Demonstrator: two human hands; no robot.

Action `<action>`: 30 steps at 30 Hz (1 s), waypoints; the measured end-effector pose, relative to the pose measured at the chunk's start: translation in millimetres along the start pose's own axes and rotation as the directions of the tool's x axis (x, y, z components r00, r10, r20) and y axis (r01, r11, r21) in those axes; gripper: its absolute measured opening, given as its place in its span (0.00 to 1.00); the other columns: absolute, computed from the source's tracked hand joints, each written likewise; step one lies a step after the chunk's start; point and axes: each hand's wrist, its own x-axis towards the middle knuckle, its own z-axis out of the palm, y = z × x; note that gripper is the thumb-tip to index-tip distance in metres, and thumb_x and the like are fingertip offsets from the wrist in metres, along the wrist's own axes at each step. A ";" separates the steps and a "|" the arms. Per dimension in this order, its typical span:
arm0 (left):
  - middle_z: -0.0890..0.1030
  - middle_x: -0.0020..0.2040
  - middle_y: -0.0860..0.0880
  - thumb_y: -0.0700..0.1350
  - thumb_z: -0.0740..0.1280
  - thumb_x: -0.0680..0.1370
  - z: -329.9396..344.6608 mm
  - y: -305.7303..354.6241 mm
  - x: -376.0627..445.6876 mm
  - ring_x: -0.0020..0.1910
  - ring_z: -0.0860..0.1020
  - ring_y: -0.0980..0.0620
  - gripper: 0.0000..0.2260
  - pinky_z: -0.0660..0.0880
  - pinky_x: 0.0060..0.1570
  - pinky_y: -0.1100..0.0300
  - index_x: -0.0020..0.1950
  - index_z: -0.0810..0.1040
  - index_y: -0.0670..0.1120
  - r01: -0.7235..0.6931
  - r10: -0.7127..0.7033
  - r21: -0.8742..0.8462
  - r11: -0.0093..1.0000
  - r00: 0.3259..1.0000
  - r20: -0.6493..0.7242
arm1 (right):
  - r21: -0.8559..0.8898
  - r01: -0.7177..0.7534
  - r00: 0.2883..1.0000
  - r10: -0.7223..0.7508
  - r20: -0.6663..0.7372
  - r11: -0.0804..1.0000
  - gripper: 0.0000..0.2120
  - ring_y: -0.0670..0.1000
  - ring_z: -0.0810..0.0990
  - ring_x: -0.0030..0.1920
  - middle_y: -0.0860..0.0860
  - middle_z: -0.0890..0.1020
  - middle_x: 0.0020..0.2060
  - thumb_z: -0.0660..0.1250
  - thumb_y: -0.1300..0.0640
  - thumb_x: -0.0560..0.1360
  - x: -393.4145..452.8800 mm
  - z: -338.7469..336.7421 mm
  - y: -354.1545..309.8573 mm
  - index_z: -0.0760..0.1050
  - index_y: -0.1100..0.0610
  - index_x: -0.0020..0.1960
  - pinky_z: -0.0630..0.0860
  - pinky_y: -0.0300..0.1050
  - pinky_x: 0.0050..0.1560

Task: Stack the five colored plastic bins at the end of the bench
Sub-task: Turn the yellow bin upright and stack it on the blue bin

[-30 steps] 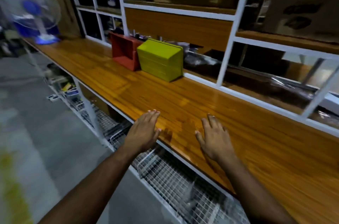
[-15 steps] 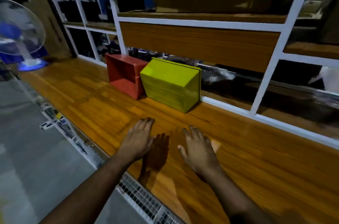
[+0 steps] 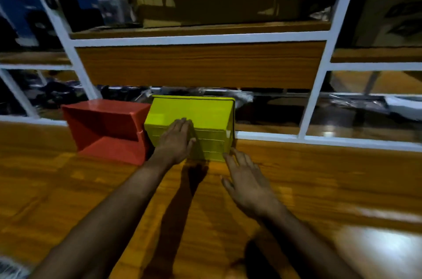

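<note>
1. The yellow bin (image 3: 201, 116) lies on the wooden bench (image 3: 319, 187), hard against the white shelf frame (image 3: 201, 38) at the back, with a closed face turned up and toward the camera; its stepped front wall faces the person.
2. The red bin (image 3: 107, 128) lies on its side just to the left of the yellow one, the two touching or very nearly so, and its open mouth faces the left front so that the inside walls show.
3. Only these two bins are in view.
4. The left hand (image 3: 177, 140) lies flat on the front of the yellow bin, fingers straight and close together, reaching up to the bin's upper edge; it grasps nothing, only rests or presses there.
5. The right hand (image 3: 249, 181) is spread wide over the bench, fingers straight and apart, its fingertips at the yellow bin's lower right corner; whether they touch the bin cannot be told.
6. Both bare forearms reach in from the bottom edge and cast dark shadows on the glossy wood.
7. Behind the frame, wooden shelves hold dim, blurred clutter.
</note>
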 end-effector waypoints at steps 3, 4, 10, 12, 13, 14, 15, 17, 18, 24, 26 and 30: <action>0.58 0.79 0.43 0.59 0.51 0.79 11.3 -12.1 -1.5 0.77 0.56 0.42 0.32 0.60 0.73 0.46 0.79 0.56 0.44 -0.059 0.058 -0.025 0.998 0.998 -0.026 | -0.015 -0.081 0.996 0.080 -0.037 0.997 0.29 0.55 0.57 0.75 0.53 0.57 0.78 0.54 0.42 0.80 7.0 5.0 -32.0 0.52 0.50 0.78 0.63 0.54 0.71; 0.60 0.78 0.43 0.60 0.52 0.79 13.0 -14.6 -5.0 0.77 0.58 0.42 0.32 0.62 0.72 0.45 0.78 0.58 0.44 -0.080 0.078 -0.028 0.996 0.995 -0.055 | -0.021 -0.093 0.995 0.092 -0.041 0.995 0.29 0.55 0.57 0.75 0.53 0.57 0.77 0.54 0.42 0.80 9.7 6.0 -42.5 0.53 0.50 0.78 0.63 0.54 0.70; 0.72 0.65 0.45 0.57 0.59 0.79 7.5 -30.1 -20.0 0.64 0.68 0.44 0.25 0.67 0.61 0.48 0.72 0.65 0.46 -0.187 0.180 -0.021 0.982 0.966 -0.185 | -0.117 -0.089 0.986 0.070 -0.154 0.989 0.27 0.58 0.65 0.71 0.56 0.67 0.72 0.61 0.47 0.77 28.1 3.2 -76.0 0.64 0.53 0.74 0.70 0.55 0.64; 0.72 0.63 0.45 0.56 0.59 0.79 4.7 -33.2 -26.2 0.63 0.69 0.44 0.25 0.68 0.60 0.48 0.72 0.65 0.45 -0.200 0.185 -0.068 0.977 0.965 -0.184 | -0.130 -0.102 0.978 0.076 -0.196 0.986 0.27 0.59 0.65 0.71 0.56 0.67 0.72 0.63 0.49 0.76 45.1 -7.1 -78.1 0.65 0.53 0.73 0.70 0.57 0.64; 0.72 0.62 0.45 0.56 0.60 0.78 5.3 -33.0 -29.8 0.62 0.69 0.43 0.25 0.69 0.59 0.48 0.72 0.66 0.45 -0.202 0.182 -0.092 0.975 0.965 -0.188 | -0.140 -0.123 0.975 0.093 -0.204 0.983 0.27 0.59 0.64 0.72 0.56 0.66 0.73 0.63 0.50 0.77 54.7 -14.0 -77.9 0.65 0.53 0.74 0.69 0.58 0.65; 0.73 0.62 0.45 0.56 0.60 0.78 5.7 -33.1 -34.4 0.62 0.70 0.43 0.25 0.70 0.59 0.48 0.71 0.67 0.45 -0.207 0.182 -0.114 0.972 0.963 -0.198 | -0.154 -0.150 0.971 0.115 -0.211 0.977 0.27 0.58 0.62 0.73 0.56 0.64 0.74 0.63 0.49 0.77 65.2 -21.5 -77.6 0.63 0.53 0.74 0.67 0.58 0.66; 0.74 0.61 0.45 0.56 0.61 0.78 6.4 -32.9 -38.4 0.61 0.70 0.43 0.24 0.70 0.59 0.48 0.70 0.67 0.45 -0.215 0.185 -0.135 0.967 0.960 -0.209 | -0.173 -0.177 0.966 0.137 -0.221 0.969 0.27 0.58 0.60 0.74 0.56 0.62 0.75 0.62 0.49 0.78 75.7 -29.1 -76.8 0.62 0.52 0.75 0.65 0.58 0.67; 0.74 0.62 0.45 0.55 0.61 0.78 8.2 -33.6 -45.2 0.62 0.70 0.44 0.25 0.68 0.62 0.50 0.71 0.67 0.44 -0.220 0.177 -0.201 0.955 0.961 -0.210 | -0.205 -0.211 0.959 0.161 -0.233 0.956 0.28 0.58 0.58 0.75 0.56 0.60 0.76 0.62 0.48 0.78 93.7 -40.9 -76.4 0.60 0.52 0.76 0.63 0.59 0.68; 0.73 0.62 0.45 0.55 0.61 0.78 10.5 -34.4 -47.5 0.62 0.69 0.44 0.25 0.67 0.63 0.51 0.71 0.67 0.44 -0.218 0.168 -0.239 0.946 0.963 -0.211 | -0.215 -0.216 0.959 0.166 -0.230 0.952 0.29 0.58 0.57 0.76 0.56 0.59 0.77 0.62 0.47 0.78 101.3 -44.2 -75.2 0.59 0.53 0.76 0.62 0.61 0.68; 0.73 0.63 0.46 0.53 0.61 0.79 18.9 -34.9 -65.8 0.63 0.69 0.45 0.23 0.68 0.61 0.53 0.72 0.66 0.45 -0.177 0.124 -0.341 0.923 0.977 -0.173 | -0.274 -0.153 0.985 0.124 -0.120 0.950 0.32 0.58 0.55 0.77 0.57 0.58 0.77 0.62 0.46 0.79 130.3 -47.3 -64.5 0.55 0.55 0.78 0.58 0.65 0.70; 0.74 0.63 0.44 0.52 0.63 0.79 19.0 -36.3 -70.7 0.63 0.70 0.44 0.23 0.68 0.61 0.53 0.72 0.67 0.44 -0.141 0.089 -0.415 0.899 0.986 -0.141 | -0.273 -0.144 0.988 0.123 -0.092 0.951 0.31 0.58 0.61 0.74 0.57 0.64 0.74 0.61 0.45 0.79 132.5 -41.2 -63.3 0.56 0.55 0.77 0.60 0.65 0.69; 0.76 0.64 0.39 0.48 0.66 0.78 9.0 -39.3 -72.5 0.64 0.73 0.40 0.23 0.68 0.61 0.53 0.70 0.70 0.38 0.036 -0.088 -0.640 0.767 0.995 -0.049 | -0.324 -0.096 0.975 0.023 -0.223 0.941 0.18 0.60 0.73 0.59 0.57 0.76 0.58 0.61 0.50 0.79 119.9 -24.4 -68.1 0.69 0.55 0.67 0.68 0.55 0.53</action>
